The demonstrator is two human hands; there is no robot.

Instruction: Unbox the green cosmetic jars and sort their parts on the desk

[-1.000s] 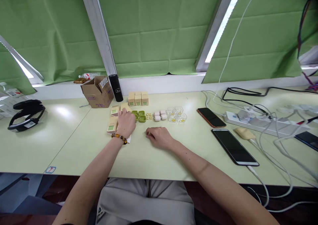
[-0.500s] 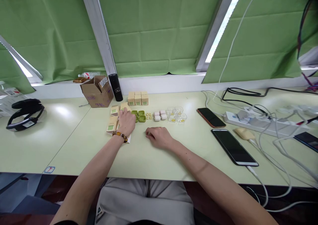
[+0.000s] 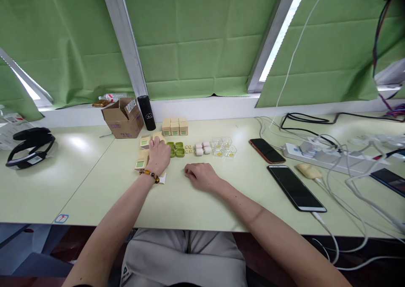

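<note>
In the head view, the left hand (image 3: 159, 157) is placed over the tan cartons (image 3: 140, 164) on the desk (image 3: 202, 209), its fingers bent downward; whether anything is gripped cannot be told. Just to its right, green cups (image 3: 180, 152) are grouped, followed by yellow pieces (image 3: 188, 149), pale pink pieces (image 3: 202, 148) and clear cups (image 3: 223, 147). Three tan boxes (image 3: 175, 127) are lined up behind. The right hand (image 3: 200, 177) is rested nearer the body, fingers curled inward; whether they are closed together cannot be told.
</note>
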